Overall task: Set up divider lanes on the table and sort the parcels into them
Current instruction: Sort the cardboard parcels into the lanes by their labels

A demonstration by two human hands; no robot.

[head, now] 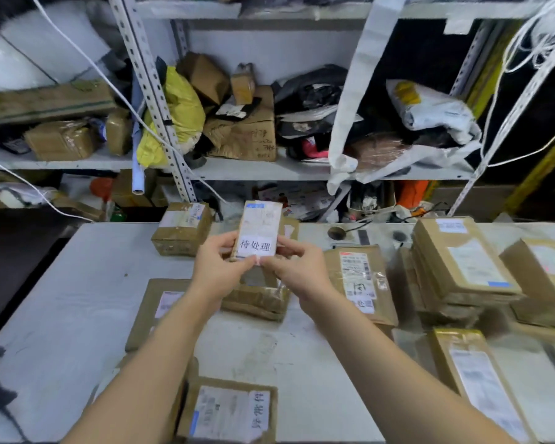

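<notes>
Both hands [257, 267] grip a small labelled parcel [258, 230] above the bench [77, 283]; sorting step, next needs picking its lane.

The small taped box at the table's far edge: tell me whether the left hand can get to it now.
Probably not at once: the left hand is shut on the labelled parcel. The small taped box itself sits unobstructed.

Small brown parcel [259, 230] with white label reading 待处理 held upright above white table [77, 283]; other taped brown parcels lie flat, several stacked [462, 267] at right.
</notes>
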